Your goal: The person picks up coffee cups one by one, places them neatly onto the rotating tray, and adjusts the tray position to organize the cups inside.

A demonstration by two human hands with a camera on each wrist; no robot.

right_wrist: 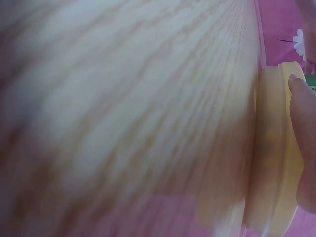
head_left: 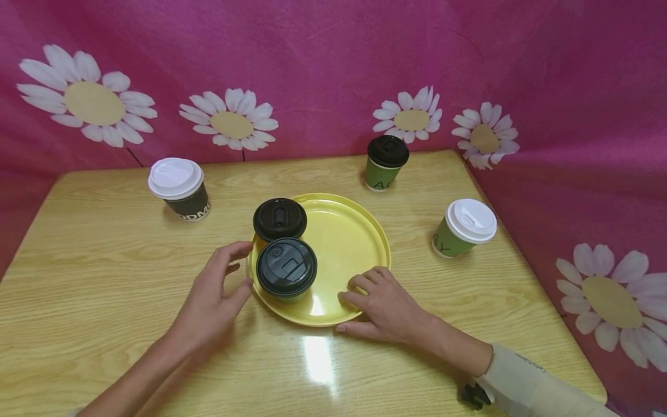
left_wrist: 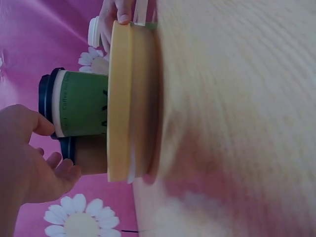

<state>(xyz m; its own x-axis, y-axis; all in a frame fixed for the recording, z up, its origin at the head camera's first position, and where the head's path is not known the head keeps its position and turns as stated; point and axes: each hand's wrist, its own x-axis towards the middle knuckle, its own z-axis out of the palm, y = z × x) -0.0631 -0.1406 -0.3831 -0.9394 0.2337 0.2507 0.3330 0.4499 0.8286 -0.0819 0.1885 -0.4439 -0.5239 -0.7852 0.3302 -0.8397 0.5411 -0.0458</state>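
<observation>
A round yellow tray (head_left: 349, 243) lies on the table and bears two lidded paper coffee cups at its left side. The nearer coffee cup (left_wrist: 84, 103) is green with a dark lid; the coffee cup behind it (head_left: 279, 220) has a black lid, its body mostly hidden. My left hand (head_left: 213, 295) is beside these cups at the tray's left edge, fingers loosely bent and thumb apart from them, with nothing held. My right hand (head_left: 388, 307) grips the tray's near right rim, thumb (right_wrist: 296, 84) at the outside and fingers over the inside.
On the table (head_left: 104, 260) stand a dark cup with white lid (head_left: 179, 188) at back left, a green cup with black lid (head_left: 385, 162) at the back, and a green cup with white lid (head_left: 464, 229) at right. A pink flowered cloth (head_left: 323, 69) hangs behind.
</observation>
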